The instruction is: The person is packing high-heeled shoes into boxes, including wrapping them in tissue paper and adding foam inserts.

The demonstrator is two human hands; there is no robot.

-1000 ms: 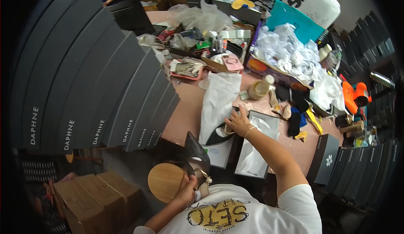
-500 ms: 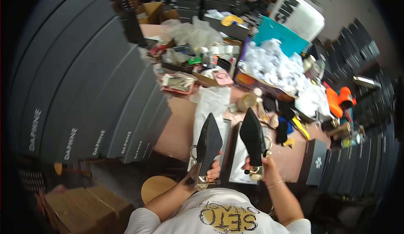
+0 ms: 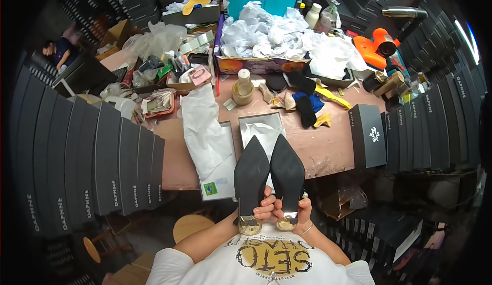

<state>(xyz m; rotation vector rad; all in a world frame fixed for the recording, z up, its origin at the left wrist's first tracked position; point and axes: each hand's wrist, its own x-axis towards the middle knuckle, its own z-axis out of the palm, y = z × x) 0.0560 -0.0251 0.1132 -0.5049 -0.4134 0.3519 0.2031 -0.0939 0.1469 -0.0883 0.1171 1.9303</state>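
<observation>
I log my left hand closed around the heel end of the left black pointed shoe, and my right hand closed likewise around the right black pointed shoe; the two hands touch each other at the fingers. Both shoes are held side by side, soles up, toes pointing away from me, gold heel tips nearest my chest, just over the near edge of the desk. Directly behind the toes: an open shoebox lined with white paper. Beside it to the left: a box lid with crumpled white wrapping paper lying over it. To the right on the desk: an upright black shoebox. Far side: a box of white tissue and a small bottle. Left of the desk: a row of dark stacked boxes. Below, a round wooden stool.
</observation>
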